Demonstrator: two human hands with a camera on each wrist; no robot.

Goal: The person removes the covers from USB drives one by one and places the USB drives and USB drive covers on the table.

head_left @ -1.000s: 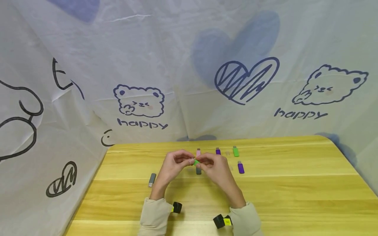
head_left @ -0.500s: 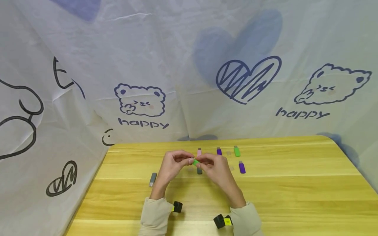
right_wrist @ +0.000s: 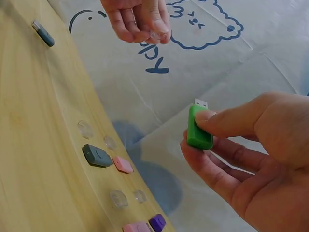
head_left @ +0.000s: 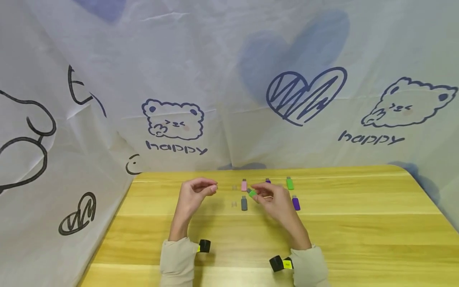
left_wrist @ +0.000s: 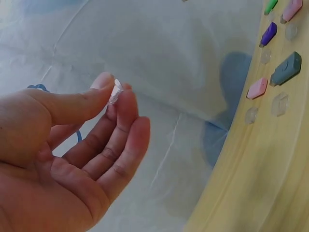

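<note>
The hands have drawn apart, clear cap [left_wrist: 116, 92] off green drive [right_wrist: 199, 128].

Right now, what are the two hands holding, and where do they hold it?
The right hand pinches a green USB stick by its body, metal plug bare. The left hand pinches a small clear cap between thumb and fingertips.

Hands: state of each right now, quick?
Left hand: pinching a small clear cap between thumb and fingertips.
Right hand: gripping a green USB stick, its metal plug bare.
</note>
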